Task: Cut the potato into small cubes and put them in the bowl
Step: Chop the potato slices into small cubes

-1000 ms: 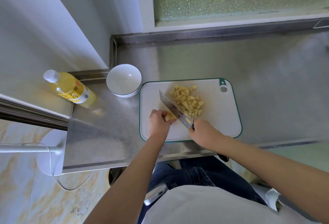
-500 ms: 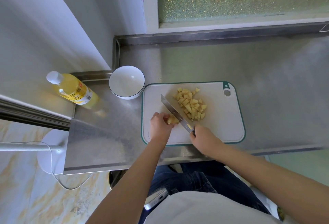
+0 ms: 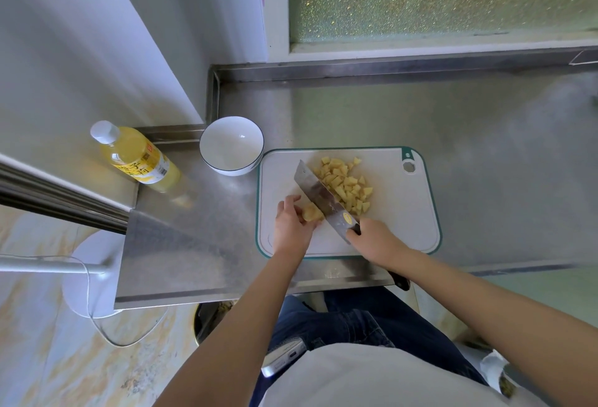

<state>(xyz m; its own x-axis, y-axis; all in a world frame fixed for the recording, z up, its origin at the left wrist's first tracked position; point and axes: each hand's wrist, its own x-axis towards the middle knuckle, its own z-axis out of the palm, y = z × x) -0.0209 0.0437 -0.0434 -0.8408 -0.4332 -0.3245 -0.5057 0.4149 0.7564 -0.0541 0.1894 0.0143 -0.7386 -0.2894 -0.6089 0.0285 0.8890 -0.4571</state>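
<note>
**Last stub under the knife; bowl still waits**

On the steel table (image 3: pixel 485 147), a white cutting board (image 3: pixel 404 222) lies by the front edge. The bowl (image 3: pixel 223 169) sits just off the board's back-left corner, toward the table's left edge, w/ nothing in it. A yellow bottle (image 3: pixel 139 157) is nearer that left edge.

Little has moved in the past sec. The knife (image 3: pixel 318 194) keeps its slant across the board, tip toward the back left, blade vs. the right face of the potato stub (image 3: pixel 312 213). The right grip (image 3: pixel 377 240) is wrapped round the handle. The left grip (image 3: pixel 291 228) pinches the stub from the left, fingers curled close to the steel. The pile of cubes (image 3: pixel 348 186) lies right of the blade, approx. mid-board, no bigger than a sec. ago.

Judgement: chopping is in its closing cuts, w/ one small stub left. The 2nd half of the job, moving the cubes to the bowl, hasn't begun. With so little potato left to hold, these are prob. the riskiest cuts for the fingers.
</note>
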